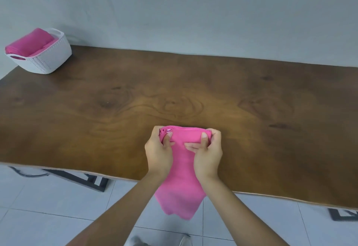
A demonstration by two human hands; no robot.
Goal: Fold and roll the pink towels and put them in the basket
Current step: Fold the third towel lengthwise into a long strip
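Fingers (169,134) on one pink towel (182,160)

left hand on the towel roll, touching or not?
Touching. The head view shows the left hand curled round the left end of the pink towel roll, thumb pressed on top; the right hand grips the other end.

Left hand (157,149) and right hand (209,149) grip the rolled end of a pink towel (183,168) near the surface's (251,110) front edge; its loose end hangs over that edge. White basket (50,60) at far left corner holds rolled pink towels (31,42).
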